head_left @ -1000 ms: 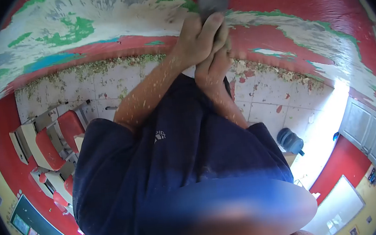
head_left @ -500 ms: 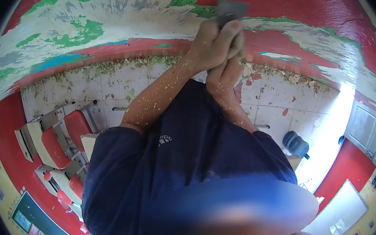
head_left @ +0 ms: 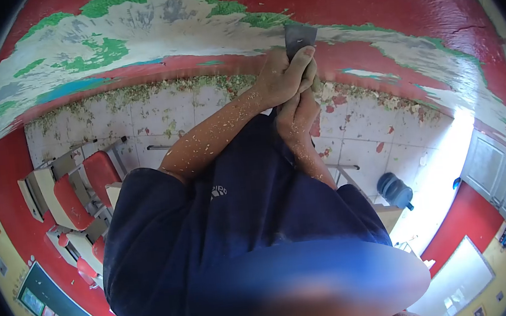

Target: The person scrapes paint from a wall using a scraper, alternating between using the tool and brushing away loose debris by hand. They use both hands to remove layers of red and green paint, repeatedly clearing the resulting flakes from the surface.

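Both my hands are closed round the handle of a scraper, whose wide, flat grey blade [head_left: 301,37] points forward to the wall. My left hand [head_left: 281,81] grips nearest the blade, its thumb stretched along it. Just behind, toward my body, my right hand [head_left: 299,118] wraps the lower handle; the handle is mostly hidden by the fingers. The blade lies over the painted wall [head_left: 372,0], at the border between red paint and a scraped patch [head_left: 156,39] of white, grey and green. Pale flecks stick to both forearms.
Paint chips [head_left: 155,94] litter the tiled floor [head_left: 164,121] along the wall's foot. Red-seated chairs [head_left: 71,203] stand at the left. A blue water jug [head_left: 395,191] lies on the floor at the right, near a grey cabinet [head_left: 498,177]. A green board [head_left: 54,305] hangs at lower left.
My hands and the scraper have moved back toward my body and slightly left. The blade sits lower in view and looks sharper. Both hands keep their grip.
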`<state>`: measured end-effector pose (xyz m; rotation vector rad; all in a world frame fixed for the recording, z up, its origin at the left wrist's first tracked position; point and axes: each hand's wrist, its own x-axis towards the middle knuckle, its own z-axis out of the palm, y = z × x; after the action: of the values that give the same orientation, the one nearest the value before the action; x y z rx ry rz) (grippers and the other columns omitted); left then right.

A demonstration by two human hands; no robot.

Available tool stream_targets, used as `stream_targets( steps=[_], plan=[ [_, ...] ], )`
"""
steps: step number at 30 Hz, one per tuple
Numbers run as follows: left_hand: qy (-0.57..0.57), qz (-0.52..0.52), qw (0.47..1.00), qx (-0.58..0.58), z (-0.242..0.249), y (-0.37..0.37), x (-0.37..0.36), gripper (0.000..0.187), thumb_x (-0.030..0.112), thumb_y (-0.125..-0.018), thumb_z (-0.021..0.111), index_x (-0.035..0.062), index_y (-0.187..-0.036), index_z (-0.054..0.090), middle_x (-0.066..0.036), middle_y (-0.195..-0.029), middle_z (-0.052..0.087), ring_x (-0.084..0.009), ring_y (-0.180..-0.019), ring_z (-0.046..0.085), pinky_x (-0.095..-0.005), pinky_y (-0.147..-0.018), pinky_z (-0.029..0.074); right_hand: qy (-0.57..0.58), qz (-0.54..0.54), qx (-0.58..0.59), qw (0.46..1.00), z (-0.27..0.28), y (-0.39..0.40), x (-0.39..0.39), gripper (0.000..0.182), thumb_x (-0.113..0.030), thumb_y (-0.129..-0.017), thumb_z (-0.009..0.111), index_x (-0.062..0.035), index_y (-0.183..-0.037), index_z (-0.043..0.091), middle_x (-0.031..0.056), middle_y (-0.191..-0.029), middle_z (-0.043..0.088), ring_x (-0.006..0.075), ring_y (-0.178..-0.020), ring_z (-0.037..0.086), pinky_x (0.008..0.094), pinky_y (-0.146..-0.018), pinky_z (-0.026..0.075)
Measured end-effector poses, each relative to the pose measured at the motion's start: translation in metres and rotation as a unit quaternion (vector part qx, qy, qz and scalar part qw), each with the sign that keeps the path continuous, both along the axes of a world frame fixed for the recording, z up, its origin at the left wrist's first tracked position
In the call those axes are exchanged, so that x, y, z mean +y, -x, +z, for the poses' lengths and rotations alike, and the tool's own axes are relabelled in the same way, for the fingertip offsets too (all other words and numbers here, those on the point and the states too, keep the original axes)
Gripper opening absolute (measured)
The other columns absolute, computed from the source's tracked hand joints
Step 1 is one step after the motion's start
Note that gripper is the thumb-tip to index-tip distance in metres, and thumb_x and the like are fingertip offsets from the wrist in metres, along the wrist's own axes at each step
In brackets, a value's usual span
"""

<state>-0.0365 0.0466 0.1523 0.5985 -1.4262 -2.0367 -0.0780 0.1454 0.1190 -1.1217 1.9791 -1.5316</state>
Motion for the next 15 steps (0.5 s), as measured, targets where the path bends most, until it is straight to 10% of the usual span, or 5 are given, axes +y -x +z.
stream_targets(
  steps=[9,15],
  plan=[
    [0.015,0.026,0.999,-0.03,0.001,0.0,0.005,0.045,0.023,-0.099,0.037,0.0049,-0.059,0.043,-0.001,-0.047,0.043,-0.0118,-0.047,0.05,-0.029,-0.052,0.047,0.013,0.015,-0.081,0.997,-0.012,-0.004,0.006,0.018,-0.008,-0.088,0.044,0.0051,-0.096,0.054,0.0174,-0.061,0.059,0.0316,-0.055,0.064,0.0358,-0.051,0.048],
    [-0.049,0.043,0.998,0.016,-0.011,-0.006,0.011,0.046,0.025,-0.1,0.035,0.0036,-0.061,0.044,-0.002,-0.048,0.043,-0.0148,-0.049,0.052,-0.0306,-0.054,0.048,0.024,0.045,0.065,0.997,-0.018,0.0,0.012,0.014,-0.006,-0.087,0.048,0.0045,-0.093,0.054,0.0206,-0.063,0.059,0.0363,-0.055,0.062,0.0377,-0.051,0.049]
  ],
)
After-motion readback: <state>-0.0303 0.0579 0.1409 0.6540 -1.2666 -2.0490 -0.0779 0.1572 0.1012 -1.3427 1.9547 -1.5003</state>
